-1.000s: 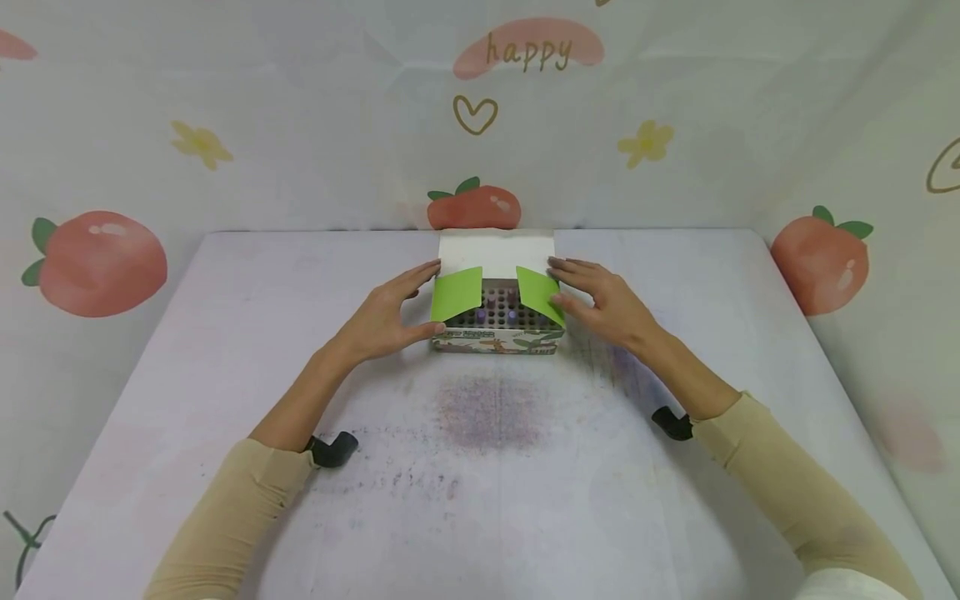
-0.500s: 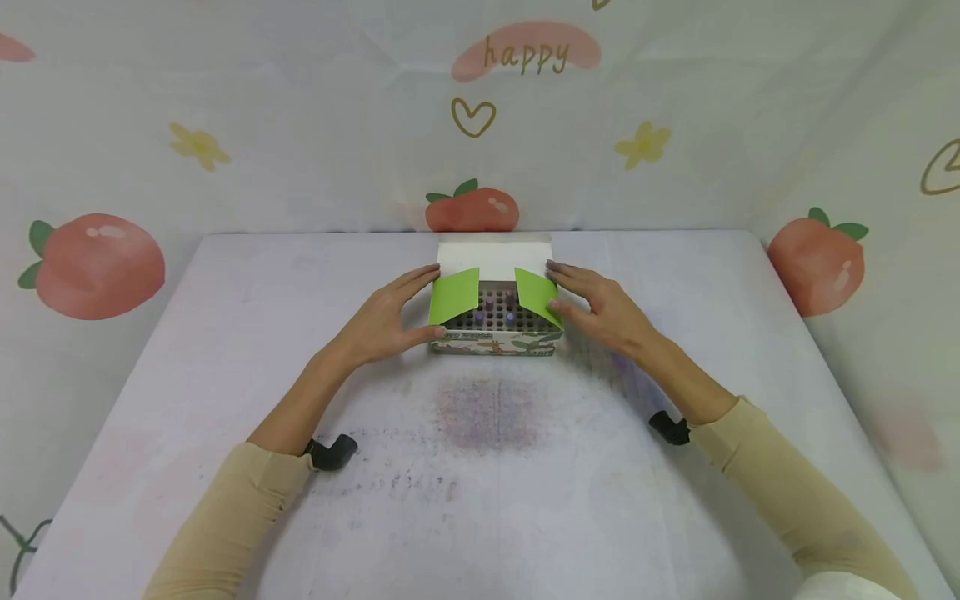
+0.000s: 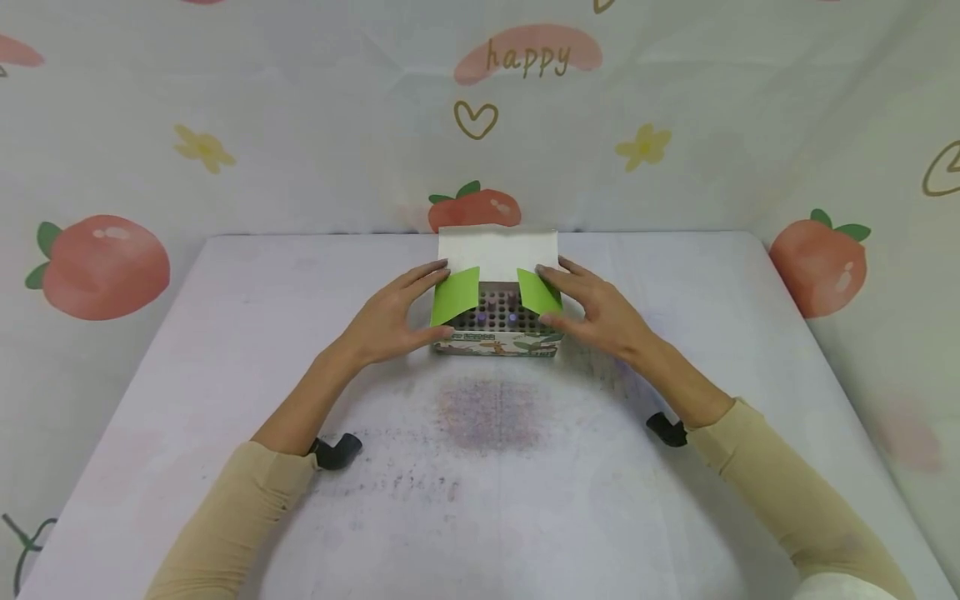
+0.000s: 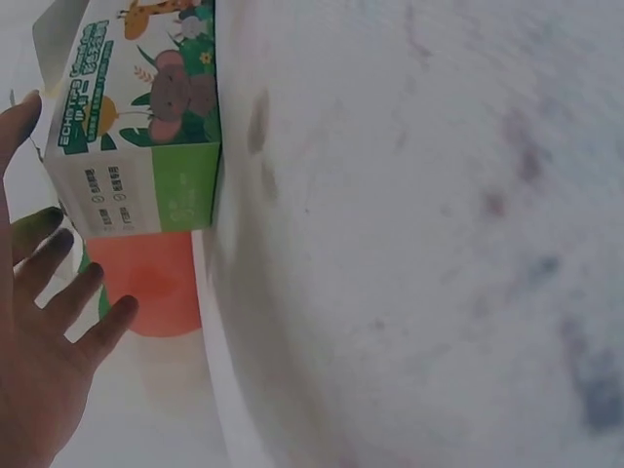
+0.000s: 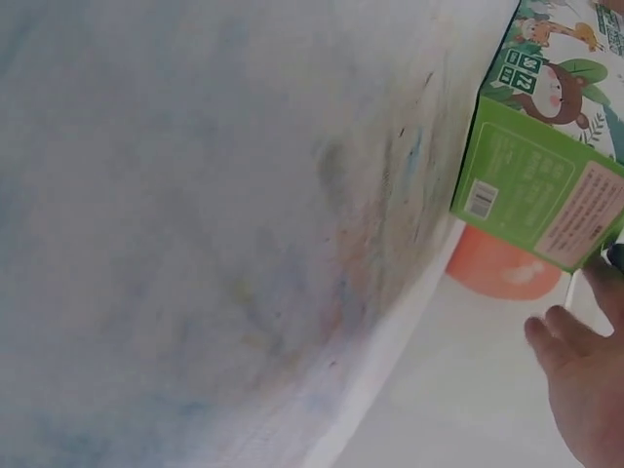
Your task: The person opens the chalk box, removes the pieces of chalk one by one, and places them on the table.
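Note:
A small carton [image 3: 495, 344] printed with cartoon animals stands at the back middle of the table, its white lid [image 3: 498, 252] raised. Two green side flaps, the left flap [image 3: 456, 296] and the right flap [image 3: 532, 292], lean inward over a tray full of holes [image 3: 497, 310]. Several purple-ended sticks [image 3: 512, 320] show in the holes. My left hand [image 3: 386, 321] is spread along the carton's left side, fingertips at the left flap and thumb at the front corner. With fingers extended, my right hand [image 3: 603, 310] touches the right flap. Both wrist views show the carton's printed outside, its left end [image 4: 185, 190] and green right end [image 5: 531, 185].
A white cloth [image 3: 495, 517] with purple and dark stains covers the table. Behind stands a backdrop [image 3: 322, 125] printed with red fruit, flowers and lettering. Dark wrist-worn pieces, one on the left wrist [image 3: 339, 452] and one on the right [image 3: 667, 430], stick out at the sleeves.
My right fingers and thumb have moved inward over the right flap. The left fingertips have shifted slightly inward onto the left flap. The raised lid stands a little higher in view than half a second ago.

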{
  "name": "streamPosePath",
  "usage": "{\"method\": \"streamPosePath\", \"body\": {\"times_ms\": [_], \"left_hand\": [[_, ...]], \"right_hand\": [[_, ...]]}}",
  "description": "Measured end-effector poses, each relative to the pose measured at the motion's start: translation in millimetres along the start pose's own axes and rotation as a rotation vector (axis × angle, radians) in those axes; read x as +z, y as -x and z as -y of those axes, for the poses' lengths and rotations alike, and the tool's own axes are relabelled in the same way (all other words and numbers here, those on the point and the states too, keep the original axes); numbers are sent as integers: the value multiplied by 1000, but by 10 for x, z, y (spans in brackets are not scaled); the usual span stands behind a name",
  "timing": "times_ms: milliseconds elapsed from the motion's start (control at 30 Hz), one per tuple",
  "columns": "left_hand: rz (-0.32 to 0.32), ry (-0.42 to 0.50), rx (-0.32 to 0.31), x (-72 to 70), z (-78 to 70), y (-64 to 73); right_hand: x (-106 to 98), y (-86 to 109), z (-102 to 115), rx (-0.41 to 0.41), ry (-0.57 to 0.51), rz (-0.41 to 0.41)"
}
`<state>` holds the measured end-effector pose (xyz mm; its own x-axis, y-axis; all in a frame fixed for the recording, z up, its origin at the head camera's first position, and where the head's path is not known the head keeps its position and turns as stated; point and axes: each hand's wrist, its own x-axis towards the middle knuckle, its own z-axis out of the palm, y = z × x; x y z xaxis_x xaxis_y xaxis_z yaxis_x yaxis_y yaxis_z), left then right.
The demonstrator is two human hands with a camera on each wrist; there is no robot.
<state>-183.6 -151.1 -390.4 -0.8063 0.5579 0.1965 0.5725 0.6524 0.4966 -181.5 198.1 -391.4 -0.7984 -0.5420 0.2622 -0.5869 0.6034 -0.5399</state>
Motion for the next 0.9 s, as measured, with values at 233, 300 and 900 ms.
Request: {"method": "streamPosePath", "body": {"times_ms": [233, 300, 900], "left_hand": [[-4, -44, 19, -12, -93, -56], [-11, -52, 37, -18, -127, -78], [-52, 62, 177, -23, -252, -292]], "right_hand": [[12, -7, 98, -19, 177, -46], [21, -23, 106, -69, 223, -96], [-35, -99, 172, -103, 29, -110]]}}
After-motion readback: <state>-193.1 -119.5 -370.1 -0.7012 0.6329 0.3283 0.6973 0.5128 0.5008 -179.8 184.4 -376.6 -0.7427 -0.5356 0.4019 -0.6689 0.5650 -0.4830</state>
